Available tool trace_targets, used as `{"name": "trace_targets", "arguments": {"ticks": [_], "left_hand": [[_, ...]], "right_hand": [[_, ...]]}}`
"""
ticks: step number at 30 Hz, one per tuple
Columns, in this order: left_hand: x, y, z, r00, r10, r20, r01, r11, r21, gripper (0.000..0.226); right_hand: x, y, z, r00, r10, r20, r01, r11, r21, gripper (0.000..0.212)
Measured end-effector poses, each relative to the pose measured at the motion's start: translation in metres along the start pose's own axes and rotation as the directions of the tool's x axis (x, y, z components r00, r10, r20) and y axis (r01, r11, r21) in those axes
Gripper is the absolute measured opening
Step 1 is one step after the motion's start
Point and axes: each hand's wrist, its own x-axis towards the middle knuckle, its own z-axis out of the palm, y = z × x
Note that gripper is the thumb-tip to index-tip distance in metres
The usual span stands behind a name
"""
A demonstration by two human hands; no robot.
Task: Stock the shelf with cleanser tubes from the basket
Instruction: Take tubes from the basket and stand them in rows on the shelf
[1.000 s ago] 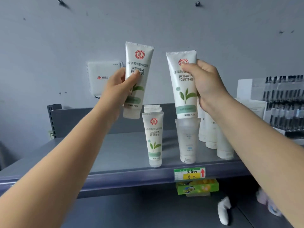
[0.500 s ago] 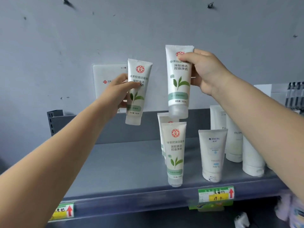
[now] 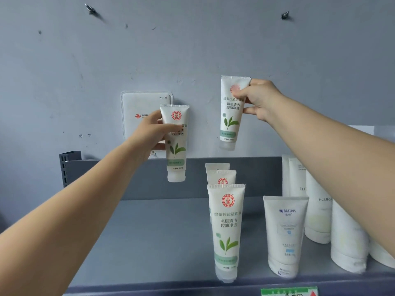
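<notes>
My left hand [image 3: 149, 135] grips a white cleanser tube with a green leaf print [image 3: 175, 144], held cap down above the left half of the grey shelf [image 3: 149, 238]. My right hand [image 3: 259, 100] pinches the crimped top of a second matching tube [image 3: 232, 116], which hangs above a row of three identical tubes standing cap down; the front one [image 3: 227, 231] stands at the shelf's front edge. The basket is out of view.
Right of the row stand a white tube with blue print [image 3: 285, 236] and several larger white tubes [image 3: 318, 206]. A white router box [image 3: 141, 112] hangs on the wall behind my left hand. A green price tag [image 3: 288, 291] sits on the shelf lip.
Both hands have moved down and farther back over the shelf with their tubes. The view has come closer to the shelf.
</notes>
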Motion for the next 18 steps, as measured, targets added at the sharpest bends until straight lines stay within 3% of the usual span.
{"name": "trace_targets", "arguments": {"ticks": [8,18], "left_hand": [[0.023,-0.026,-0.001,0.997,-0.045,0.055,0.043,0.998,0.043,0.026],[0.047,-0.051,-0.004,0.98,-0.145,0.14,0.125,0.982,0.138,0.028]], "right_hand": [[0.038,0.04,0.011,0.991,0.078,0.112,-0.066,0.992,-0.108,0.025],[0.047,0.095,0.017,0.91,0.35,0.224,-0.203,0.845,-0.495,0.027]]}}
